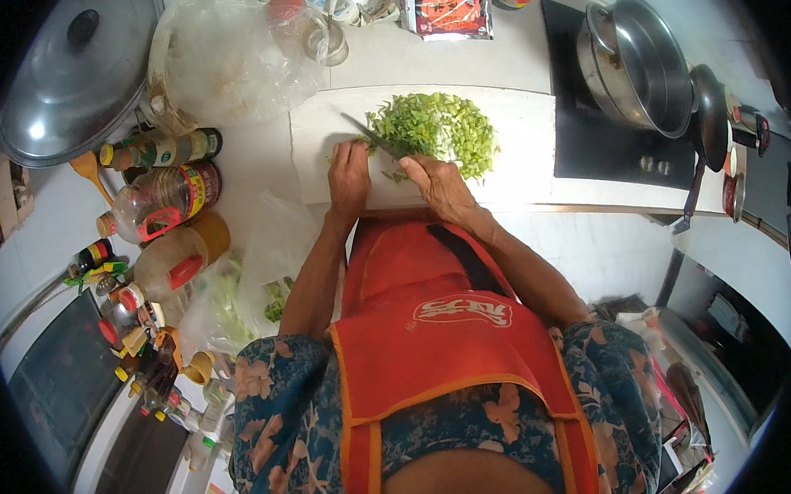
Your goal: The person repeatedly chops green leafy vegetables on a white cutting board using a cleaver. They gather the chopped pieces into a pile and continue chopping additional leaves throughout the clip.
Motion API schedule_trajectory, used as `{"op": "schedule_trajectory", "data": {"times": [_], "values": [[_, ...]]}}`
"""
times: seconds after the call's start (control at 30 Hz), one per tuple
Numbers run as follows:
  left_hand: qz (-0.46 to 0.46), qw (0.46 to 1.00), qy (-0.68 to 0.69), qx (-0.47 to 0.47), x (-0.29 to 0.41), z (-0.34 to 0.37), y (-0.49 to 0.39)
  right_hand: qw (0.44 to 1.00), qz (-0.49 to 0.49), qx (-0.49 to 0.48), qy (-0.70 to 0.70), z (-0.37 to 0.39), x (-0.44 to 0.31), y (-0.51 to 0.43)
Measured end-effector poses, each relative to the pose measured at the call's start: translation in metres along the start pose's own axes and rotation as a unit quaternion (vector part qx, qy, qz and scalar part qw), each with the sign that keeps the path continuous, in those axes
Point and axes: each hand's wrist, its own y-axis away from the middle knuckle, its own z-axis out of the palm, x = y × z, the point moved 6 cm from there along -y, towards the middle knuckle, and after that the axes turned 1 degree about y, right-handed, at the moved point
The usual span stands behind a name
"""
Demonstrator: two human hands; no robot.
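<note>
My right hand (440, 184) grips a kitchen knife (379, 140), its blade pointing up and to the left across the white cutting board (530, 142). At the blade's left side, my left hand (349, 177) rests with curled fingers on the board. A few green bits show by its fingertips; whether it pinches a stalk is hidden. A heap of chopped green vegetable (440, 132) lies just beyond and to the right of the knife. Small green scraps lie under the blade near my right thumb.
Right of the board, a steel pot (649, 67) stands on a black cooktop (580, 146). To the left are a plastic bag (228, 62), a large metal lid (73, 75), bottles (188, 190) and a bag of greens (229, 307). A red food packet (448, 7) lies behind.
</note>
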Motion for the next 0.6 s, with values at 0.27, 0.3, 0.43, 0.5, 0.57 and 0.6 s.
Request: {"op": "schedule_trajectory", "data": {"times": [0.27,0.3,0.43,0.5,0.57,0.6], "values": [[-0.008,1.0,-0.017,-0.011,-0.001,0.002,0.001,0.989,0.03,-0.01,0.144,0.025,0.002,0.002],[0.007,0.999,-0.032,0.004,0.001,-0.001,0.0,0.996,0.019,0.015,0.088,0.023,0.001,-0.001],[0.041,0.997,-0.037,0.053,0.006,-0.008,0.001,1.0,0.02,0.018,-0.012,0.01,0.004,-0.003],[0.009,0.998,0.007,0.058,0.003,-0.006,0.004,0.999,0.042,-0.023,-0.011,0.006,0.007,0.007],[-0.025,0.998,0.007,0.049,-0.003,-0.003,0.006,1.0,0.025,-0.012,0.009,0.007,0.004,0.011],[-0.046,0.998,0.006,0.042,-0.006,-0.001,0.007,1.0,0.016,-0.01,0.024,0.009,0.003,0.012]]}}
